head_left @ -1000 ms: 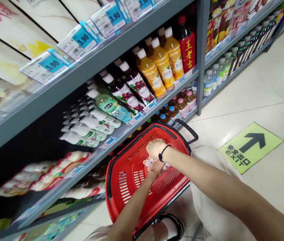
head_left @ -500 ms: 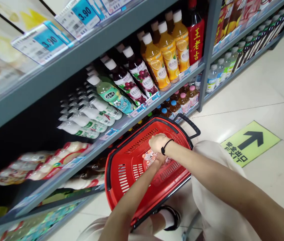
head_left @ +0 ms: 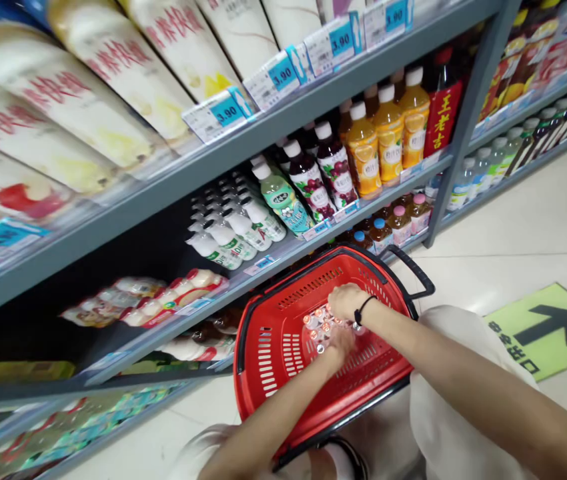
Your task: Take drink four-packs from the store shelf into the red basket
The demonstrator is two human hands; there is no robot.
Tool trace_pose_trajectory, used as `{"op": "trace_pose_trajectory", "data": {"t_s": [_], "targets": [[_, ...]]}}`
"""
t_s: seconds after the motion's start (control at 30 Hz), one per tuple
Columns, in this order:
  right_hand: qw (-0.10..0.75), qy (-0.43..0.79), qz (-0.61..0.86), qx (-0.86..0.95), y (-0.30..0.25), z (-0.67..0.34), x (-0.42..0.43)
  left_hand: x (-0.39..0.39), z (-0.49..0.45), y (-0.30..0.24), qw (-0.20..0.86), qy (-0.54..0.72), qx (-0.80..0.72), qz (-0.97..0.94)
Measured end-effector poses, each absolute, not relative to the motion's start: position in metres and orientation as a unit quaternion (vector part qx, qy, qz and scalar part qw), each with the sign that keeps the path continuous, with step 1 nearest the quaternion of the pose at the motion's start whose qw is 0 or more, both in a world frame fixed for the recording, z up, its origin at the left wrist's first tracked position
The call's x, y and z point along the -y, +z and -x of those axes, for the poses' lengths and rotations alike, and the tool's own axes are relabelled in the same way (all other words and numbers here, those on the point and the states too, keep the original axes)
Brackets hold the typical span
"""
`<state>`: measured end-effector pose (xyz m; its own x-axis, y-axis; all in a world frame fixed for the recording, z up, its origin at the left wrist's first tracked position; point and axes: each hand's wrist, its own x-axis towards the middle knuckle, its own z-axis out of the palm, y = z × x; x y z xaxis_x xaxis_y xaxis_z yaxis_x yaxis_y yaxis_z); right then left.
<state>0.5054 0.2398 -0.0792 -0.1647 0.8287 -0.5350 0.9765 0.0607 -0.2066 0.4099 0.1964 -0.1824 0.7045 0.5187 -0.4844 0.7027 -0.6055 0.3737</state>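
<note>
Inside the red shopping basket (head_left: pixel 263 313) sits a cluster of small bottles (head_left: pixel 316 325) with orange-red and whitish tops. My right hand (head_left: pixel 347 301), a black band at its wrist, is curled over the far right side of the cluster. At the near side, my left hand (head_left: pixel 342 341) closes against the same bottles. Both hands are low in the basket, and their fingertips are partly hidden.
A grey shelf (head_left: pixel 333 107) runs along the left and back, holding cartons (head_left: pixel 123 67), white bottles (head_left: pixel 223 233) and orange juice bottles (head_left: pixel 363 153). The basket's black handle (head_left: pixel 416 273) juts out right. A green arrow sign (head_left: pixel 548 327) marks the floor.
The view has shifted, so shelf and basket appear farther right. My hands have moved slightly apart, and more of the small bottles show between them.
</note>
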Motion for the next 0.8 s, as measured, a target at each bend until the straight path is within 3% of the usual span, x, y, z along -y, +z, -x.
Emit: {"op": "trace_pose_trajectory", "data": {"t_s": [0.1, 0.2, 0.4, 0.53, 0.8], "targets": [[0.163, -0.256, -0.629, -0.716, -0.078, -0.504, -0.235, -0.194, -0.402, -0.152, 0.206, -0.215, -0.352, -0.887], [0.167, -0.25, -0.615, -0.729, -0.079, -0.503, -0.231, -0.217, -0.381, -0.097, 0.165, -0.187, -0.343, -0.906], [0.21, -0.254, -0.603, -0.727, -0.083, -0.495, -0.235, -0.316, -0.328, 0.035, 0.002, 0.03, -0.465, -0.885], [0.215, -0.255, -0.597, -0.73, -0.083, -0.488, -0.232, -0.385, -0.31, 0.078, -0.136, 0.148, -0.51, -0.836], [0.215, -0.241, -0.59, -0.74, -0.084, -0.487, -0.224, -0.46, -0.299, 0.074, -0.039, 0.002, -0.553, -0.832]]}}
